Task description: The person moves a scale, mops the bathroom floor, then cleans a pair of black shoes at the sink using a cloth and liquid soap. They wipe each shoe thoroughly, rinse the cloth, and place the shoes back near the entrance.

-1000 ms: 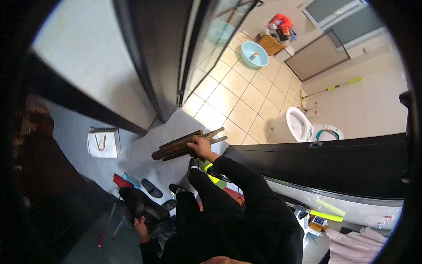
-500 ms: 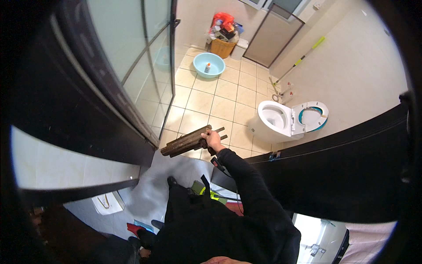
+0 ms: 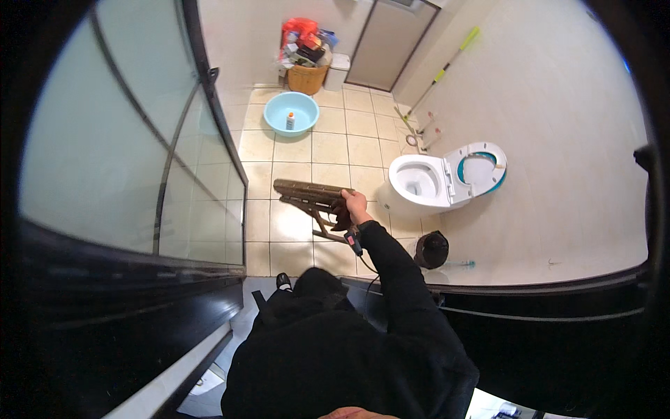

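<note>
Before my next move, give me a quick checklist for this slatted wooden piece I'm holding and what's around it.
1. Right hand gripping the slatted wooden piece at one end: ok.
2. Left hand ready to help: cannot tell, it is out of view.
3. Wooden piece apart from the blue basin: ok.
4. Bottle inside the basin: ok.
5. Toilet lid down: not ok, it is raised.

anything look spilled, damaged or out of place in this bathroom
The wooden bucket beyond the blue basin looks overfilled: a red bag and other items heap above its rim. A bottle sits inside that basin, an unlikely storage spot. I see no spill, nor obvious damage to the brown wooden piece in the right hand.
</note>
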Demonstrator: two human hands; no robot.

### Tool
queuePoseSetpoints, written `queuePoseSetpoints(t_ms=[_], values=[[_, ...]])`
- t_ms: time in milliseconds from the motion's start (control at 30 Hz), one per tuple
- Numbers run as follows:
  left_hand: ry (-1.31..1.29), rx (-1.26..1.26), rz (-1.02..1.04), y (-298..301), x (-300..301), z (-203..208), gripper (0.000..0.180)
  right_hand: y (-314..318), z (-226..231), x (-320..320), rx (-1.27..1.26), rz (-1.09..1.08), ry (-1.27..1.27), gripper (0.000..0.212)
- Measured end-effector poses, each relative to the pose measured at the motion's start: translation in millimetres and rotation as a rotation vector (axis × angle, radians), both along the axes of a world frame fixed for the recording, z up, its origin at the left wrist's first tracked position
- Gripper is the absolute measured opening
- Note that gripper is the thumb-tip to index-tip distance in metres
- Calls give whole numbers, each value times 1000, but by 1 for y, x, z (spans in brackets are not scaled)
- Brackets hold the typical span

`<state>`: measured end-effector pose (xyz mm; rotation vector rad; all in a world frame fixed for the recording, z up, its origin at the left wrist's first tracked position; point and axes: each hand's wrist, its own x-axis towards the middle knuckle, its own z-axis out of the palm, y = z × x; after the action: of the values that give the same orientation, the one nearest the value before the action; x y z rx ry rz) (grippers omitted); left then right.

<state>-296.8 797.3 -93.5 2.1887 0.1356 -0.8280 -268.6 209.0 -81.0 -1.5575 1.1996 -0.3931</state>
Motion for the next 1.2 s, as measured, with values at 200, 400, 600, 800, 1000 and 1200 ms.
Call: queuePoseSetpoints(t_ms=[200, 400, 600, 800, 1000, 1200], values=[[-38, -102, -142, -113, 114, 12, 43, -68, 4, 17, 308, -288, -296, 24], [-25, -128, -188, -220, 185, -1, 40, -160, -38, 73, 602, -448, -471, 27], [13, -21, -157, -302, 247, -24, 38, -269, -98, 123, 589, -185, -519, 27], [55, 74, -202, -393, 329, -44, 36, -369, -129, 166, 752, -389, -626, 33], [40, 90, -331, -517, 448, -75, 33, -487, -128, 235, 762, -634, -613, 31], [-13, 61, -466, -681, 566, -71, 31, -604, -111, 253, 707, -852, -715, 39]])
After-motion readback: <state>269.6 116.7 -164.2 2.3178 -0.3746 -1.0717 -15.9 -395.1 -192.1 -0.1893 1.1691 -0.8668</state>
